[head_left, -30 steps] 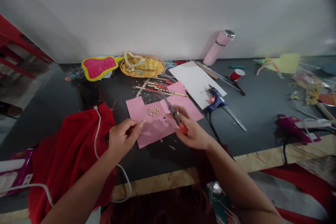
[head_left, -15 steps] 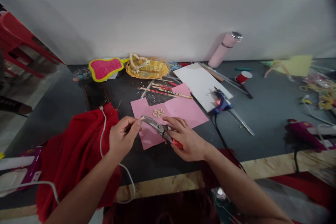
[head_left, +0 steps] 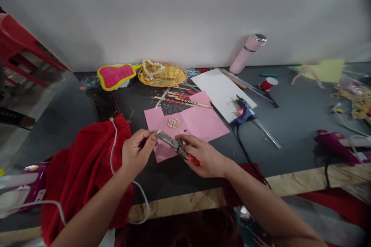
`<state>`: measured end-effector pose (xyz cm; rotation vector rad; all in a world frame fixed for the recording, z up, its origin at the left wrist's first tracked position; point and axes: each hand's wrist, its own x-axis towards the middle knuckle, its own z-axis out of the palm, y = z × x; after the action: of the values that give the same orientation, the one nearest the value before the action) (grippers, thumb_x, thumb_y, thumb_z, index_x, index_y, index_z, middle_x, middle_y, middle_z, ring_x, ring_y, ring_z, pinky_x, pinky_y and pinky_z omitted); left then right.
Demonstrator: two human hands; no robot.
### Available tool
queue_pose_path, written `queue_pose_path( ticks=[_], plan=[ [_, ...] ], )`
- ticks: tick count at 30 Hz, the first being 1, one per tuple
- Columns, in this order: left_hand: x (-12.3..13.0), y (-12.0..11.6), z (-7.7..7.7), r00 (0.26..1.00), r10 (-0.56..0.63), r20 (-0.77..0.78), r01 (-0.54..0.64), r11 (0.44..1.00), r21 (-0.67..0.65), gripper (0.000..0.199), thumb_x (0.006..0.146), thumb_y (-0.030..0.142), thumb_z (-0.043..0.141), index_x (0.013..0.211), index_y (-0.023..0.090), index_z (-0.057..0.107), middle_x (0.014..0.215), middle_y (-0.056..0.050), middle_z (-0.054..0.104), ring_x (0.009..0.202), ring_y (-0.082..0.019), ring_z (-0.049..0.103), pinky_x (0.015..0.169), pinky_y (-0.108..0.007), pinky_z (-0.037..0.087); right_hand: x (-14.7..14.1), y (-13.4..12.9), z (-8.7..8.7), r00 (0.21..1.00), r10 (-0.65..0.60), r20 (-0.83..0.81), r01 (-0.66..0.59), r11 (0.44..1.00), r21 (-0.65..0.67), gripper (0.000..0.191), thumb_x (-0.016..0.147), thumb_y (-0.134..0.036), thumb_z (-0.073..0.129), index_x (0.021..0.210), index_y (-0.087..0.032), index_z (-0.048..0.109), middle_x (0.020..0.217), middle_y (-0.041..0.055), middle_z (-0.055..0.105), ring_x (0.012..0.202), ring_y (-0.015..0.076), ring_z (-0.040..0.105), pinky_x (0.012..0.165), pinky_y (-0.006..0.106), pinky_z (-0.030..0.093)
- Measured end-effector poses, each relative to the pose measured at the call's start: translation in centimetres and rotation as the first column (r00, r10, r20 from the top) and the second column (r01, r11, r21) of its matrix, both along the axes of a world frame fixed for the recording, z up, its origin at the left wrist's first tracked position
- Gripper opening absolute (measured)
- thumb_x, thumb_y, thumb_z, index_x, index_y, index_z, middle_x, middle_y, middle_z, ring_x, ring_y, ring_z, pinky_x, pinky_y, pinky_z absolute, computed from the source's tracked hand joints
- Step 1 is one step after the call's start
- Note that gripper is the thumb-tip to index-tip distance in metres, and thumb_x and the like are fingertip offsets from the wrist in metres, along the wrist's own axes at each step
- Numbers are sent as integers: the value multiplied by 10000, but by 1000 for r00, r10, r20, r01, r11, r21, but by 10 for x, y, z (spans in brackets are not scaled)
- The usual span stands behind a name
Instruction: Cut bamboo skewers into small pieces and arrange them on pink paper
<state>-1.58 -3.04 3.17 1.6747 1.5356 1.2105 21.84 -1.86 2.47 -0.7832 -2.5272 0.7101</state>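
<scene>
My right hand is closed around the red handles of a pair of pliers-like cutters, whose jaws point left. At the jaw tips is a small pale stick piece, pinched by the thumb and forefinger of my left hand. How much of the stick lies inside that hand is hidden. Beneath the cutters is a pink paper sheet, with a small pile of pale short pieces on it. Several thin patterned sticks lie just behind the paper.
A yellow wicker basket holds a beaded string. Beside it are a pink-and-yellow paddle shape and a phone. A red cloth lies left. Rightward are a white board, a blue glue gun and a pink bottle.
The cutters' jaws have closed in on the stick piece, and the fingers of my right hand have drawn tighter on the handles. My left hand has barely shifted.
</scene>
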Motion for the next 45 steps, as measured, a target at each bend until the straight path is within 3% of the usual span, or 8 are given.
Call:
queue_pose_path(
  ticks=[4, 7, 10, 15, 20, 31, 37, 45],
  plan=[
    [0, -1, 1, 1000, 13, 6, -13, 1000, 11, 155, 830, 283, 564, 734, 173, 617, 621, 10, 630, 535, -91, 553, 507, -179, 426, 0, -3, -9, 995, -48, -91, 45, 998, -35, 354, 766, -110, 534, 1108, -172, 465, 1329, 151, 445, 1228, 234, 437, 977, 405, 439],
    [1, -2, 2, 1000, 25, 11, -25, 999, 32, 152, 830, 272, 569, 721, 175, 610, 601, 18, 616, 523, -85, 544, 496, -172, 416, -1, -5, -12, 980, -157, -125, 149, 987, -66, 595, 745, -114, 555, 1291, -163, 322, 1311, 167, 463, 1190, 246, 474, 948, 424, 459],
    [4, -5, 3, 1000, -8, -11, 9, 999, 39, 164, 841, 265, 553, 713, 175, 604, 595, 20, 616, 524, -85, 553, 513, -175, 428, -3, -5, -12, 980, -195, -36, 193, 979, -67, 734, 735, -138, 568, 1389, -166, 235, 1234, 157, 521, 1093, 265, 528, 907, 444, 471],
    [6, -9, 5, 998, -10, -55, 12, 999, 36, 192, 847, 281, 541, 696, 179, 600, 596, 17, 626, 519, -92, 557, 501, -184, 421, -6, -7, -8, 982, -189, 14, 190, 980, -63, 688, 727, -187, 583, 1363, -173, 320, 1088, 121, 586, 941, 239, 574, 814, 372, 497],
    [7, -10, 6, 997, -5, -77, 7, 1000, 27, 202, 847, 276, 540, 671, 186, 586, 550, 33, 604, 453, -80, 517, 464, -183, 403, -4, -10, -9, 976, -207, 61, 210, 977, -41, 690, 666, -119, 546, 1329, -170, 363, 1054, 100, 595, 874, 225, 590, 760, 349, 499],
    [5, -5, 6, 995, -89, -51, 87, 996, -34, 124, 850, 259, 532, 808, 187, 625, 710, -8, 707, 623, -123, 634, 571, -214, 471, -2, -2, -4, 972, -222, 76, 228, 970, -79, 691, 698, -140, 564, 1350, -200, 343, 1137, 105, 577, 993, 238, 570, 858, 373, 484],
    [0, -3, 5, 974, -205, 100, 217, 966, -139, 174, 856, 285, 512, 768, 183, 621, 680, -21, 700, 560, -120, 604, 470, -207, 417, 3, 1, -7, 980, -199, 18, 199, 979, -42, 700, 708, -160, 575, 1365, -198, 339, 1184, 113, 559, 1051, 246, 548, 897, 392, 472],
    [-2, -4, -1, 957, -206, 202, 244, 952, -187, 207, 854, 334, 524, 746, 182, 615, 633, -24, 674, 492, -105, 532, 415, -203, 359, 2, -5, -5, 974, -214, 73, 218, 975, -45, 665, 672, -128, 548, 1318, -176, 399, 1049, 93, 603, 861, 209, 599, 759, 331, 505]
  ],
)
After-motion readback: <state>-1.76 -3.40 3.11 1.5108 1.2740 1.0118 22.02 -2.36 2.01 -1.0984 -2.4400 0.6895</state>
